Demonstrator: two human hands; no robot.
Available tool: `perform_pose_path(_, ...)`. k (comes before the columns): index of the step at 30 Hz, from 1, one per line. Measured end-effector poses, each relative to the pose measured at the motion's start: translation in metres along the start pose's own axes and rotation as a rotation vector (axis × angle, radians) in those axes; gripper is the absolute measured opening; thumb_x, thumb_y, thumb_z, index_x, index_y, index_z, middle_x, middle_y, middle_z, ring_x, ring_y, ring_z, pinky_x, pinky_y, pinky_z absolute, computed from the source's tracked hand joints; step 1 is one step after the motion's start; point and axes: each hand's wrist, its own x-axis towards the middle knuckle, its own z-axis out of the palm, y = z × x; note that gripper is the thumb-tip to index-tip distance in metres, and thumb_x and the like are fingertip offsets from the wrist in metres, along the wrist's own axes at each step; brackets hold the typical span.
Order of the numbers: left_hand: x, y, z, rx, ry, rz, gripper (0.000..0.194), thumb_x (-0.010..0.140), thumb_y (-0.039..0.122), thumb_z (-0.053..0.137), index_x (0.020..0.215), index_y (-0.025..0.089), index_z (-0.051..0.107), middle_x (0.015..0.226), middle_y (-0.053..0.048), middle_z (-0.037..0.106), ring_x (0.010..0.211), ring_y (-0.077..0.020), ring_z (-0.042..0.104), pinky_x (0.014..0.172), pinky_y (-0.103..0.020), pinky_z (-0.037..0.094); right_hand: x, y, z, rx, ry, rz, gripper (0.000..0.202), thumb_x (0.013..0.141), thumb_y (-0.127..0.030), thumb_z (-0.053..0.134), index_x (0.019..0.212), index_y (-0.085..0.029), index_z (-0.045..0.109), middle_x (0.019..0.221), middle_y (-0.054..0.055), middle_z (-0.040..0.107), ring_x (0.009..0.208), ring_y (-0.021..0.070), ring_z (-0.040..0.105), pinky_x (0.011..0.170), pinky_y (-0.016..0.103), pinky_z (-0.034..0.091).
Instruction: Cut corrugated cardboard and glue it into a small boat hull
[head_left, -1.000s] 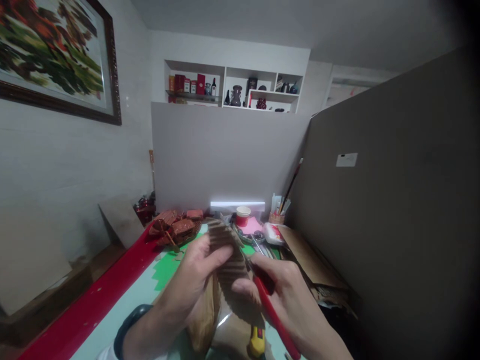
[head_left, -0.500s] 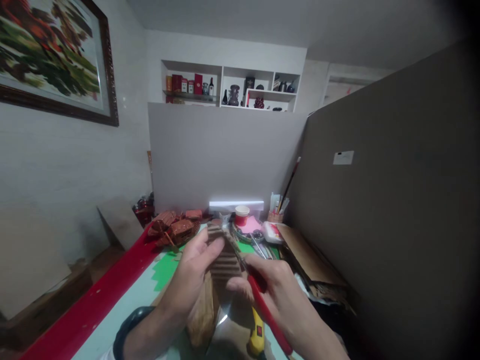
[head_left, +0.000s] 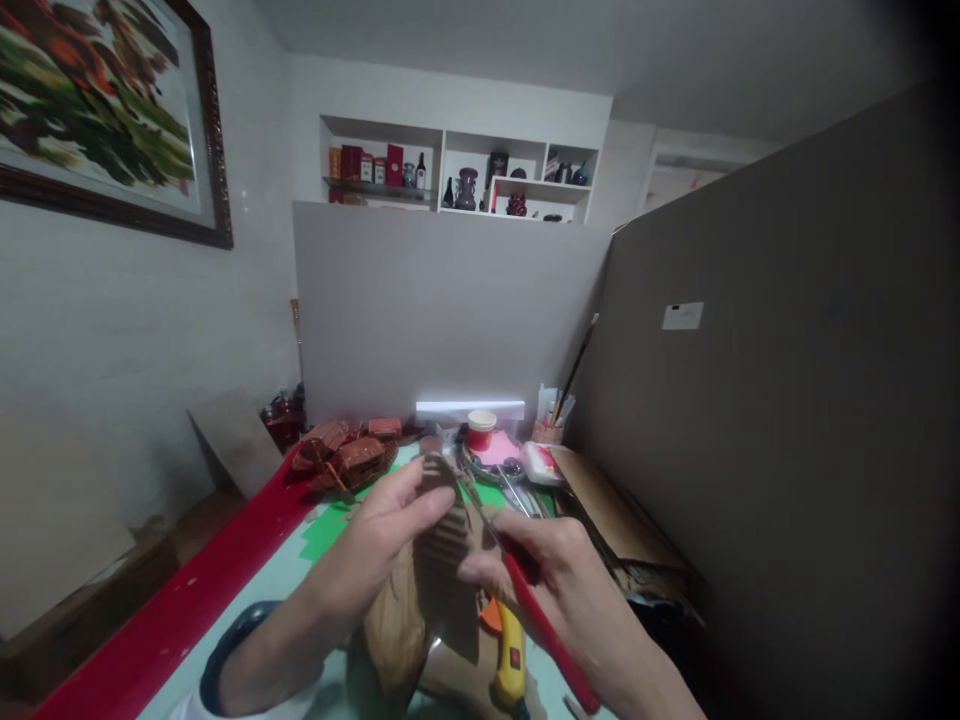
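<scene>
Between my hands is a strip of brown corrugated cardboard (head_left: 444,535), its ridges facing me. My left hand (head_left: 394,515) pinches its upper left edge between thumb and fingers. My right hand (head_left: 559,570) is wrapped round a red-handled cutting tool (head_left: 551,635), whose narrow metal end lies along the cardboard's right edge. How far its blades are apart is too small to tell. Below the strip lies a brown, wood-like rounded piece (head_left: 395,630), and right of it a yellow utility knife (head_left: 511,655) rests on the table.
Reddish-brown model pieces (head_left: 360,460) stand at the back left. Behind my hands are a red and white cup (head_left: 481,430), pink paper (head_left: 499,449) and a brush holder (head_left: 548,432). Stacked cardboard (head_left: 619,510) lies right, beside a grey partition (head_left: 750,420).
The cardboard strip has turned and tilted in my left hand, showing its ridges at a steeper angle. More of the yellow knife and an orange piece beside it now shows. Both hands keep their hold.
</scene>
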Motion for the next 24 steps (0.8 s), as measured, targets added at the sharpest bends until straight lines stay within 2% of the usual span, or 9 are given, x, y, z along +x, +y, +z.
perform_pose_path(4,-0.001,0.005,-0.003,0.146,-0.013,0.012,0.027,0.091,0.028,0.064,0.116,0.029,0.074,0.102,-0.001,0.074,0.096,-0.0184,0.065,0.092,-0.027,0.046,0.002,0.002,0.0,-0.06,0.032,-0.001,0.043,0.088,-0.051,0.068,0.068,-0.021,0.046,0.064,-0.006,0.044,0.06,0.0114,0.034,0.053,0.024,0.03)
perform_pose_path(8,-0.004,0.007,-0.005,0.295,-0.08,-0.03,0.029,0.093,0.033,0.06,0.118,0.028,0.073,0.108,-0.003,0.074,0.102,-0.0232,0.065,0.09,-0.03,0.047,0.001,-0.001,0.004,-0.019,0.047,-0.001,0.049,0.093,-0.053,0.06,0.062,-0.02,0.041,0.059,-0.007,0.036,0.056,0.01,0.031,0.052,0.023,0.027)
perform_pose_path(12,-0.008,0.012,-0.004,0.472,-0.185,-0.078,0.018,0.087,0.035,0.066,0.088,0.023,0.079,0.089,-0.005,0.074,0.089,-0.0254,0.066,0.08,-0.03,0.048,-0.014,-0.007,-0.001,-0.016,0.142,0.064,0.047,0.094,-0.054,0.056,0.063,-0.019,0.052,0.056,-0.006,0.041,0.052,0.0097,0.034,0.049,0.023,0.027)
perform_pose_path(13,-0.009,0.014,-0.004,0.459,-0.206,-0.098,0.017,0.086,0.035,0.066,0.082,0.022,0.078,0.085,-0.005,0.073,0.084,-0.0248,0.066,0.076,-0.03,0.049,-0.021,-0.006,-0.006,-0.03,0.182,0.097,0.045,0.094,-0.053,0.056,0.065,-0.018,0.055,0.056,-0.006,0.044,0.052,0.0099,0.037,0.049,0.023,0.029)
perform_pose_path(15,-0.012,0.019,-0.003,0.348,-0.234,-0.162,0.018,0.086,0.036,0.066,0.084,0.021,0.075,0.079,-0.007,0.073,0.074,-0.0235,0.067,0.066,-0.028,0.051,-0.042,-0.001,-0.017,-0.115,0.271,0.187,0.039,0.092,-0.052,0.058,0.074,-0.018,0.062,0.059,-0.004,0.052,0.052,0.0113,0.043,0.049,0.023,0.033)
perform_pose_path(18,-0.016,0.029,-0.005,0.203,-0.142,-0.179,0.025,0.083,0.038,0.07,0.098,0.018,0.073,0.077,-0.01,0.075,0.066,-0.0233,0.07,0.054,-0.025,0.051,-0.082,0.018,-0.034,-0.363,0.367,0.316,0.034,0.086,-0.051,0.064,0.096,-0.018,0.066,0.071,0.002,0.065,0.059,0.0167,0.055,0.055,0.026,0.042)
perform_pose_path(21,-0.018,0.042,-0.012,0.183,0.017,-0.154,0.021,0.081,0.032,0.073,0.092,0.014,0.069,0.072,-0.005,0.072,0.059,-0.0166,0.067,0.05,-0.019,0.047,-0.126,0.037,-0.042,-0.511,0.31,0.447,0.032,0.09,-0.042,0.057,0.109,-0.018,0.062,0.094,0.009,0.073,0.078,0.023,0.068,0.07,0.03,0.051)
perform_pose_path(24,-0.02,0.054,-0.023,0.112,0.039,-0.11,0.012,0.085,0.024,0.065,0.086,0.012,0.064,0.067,-0.001,0.069,0.053,-0.0138,0.064,0.05,-0.023,0.047,-0.156,0.044,-0.037,-0.562,0.291,0.527,0.033,0.093,-0.039,0.05,0.115,-0.016,0.058,0.1,0.013,0.073,0.083,0.0251,0.071,0.071,0.033,0.053)
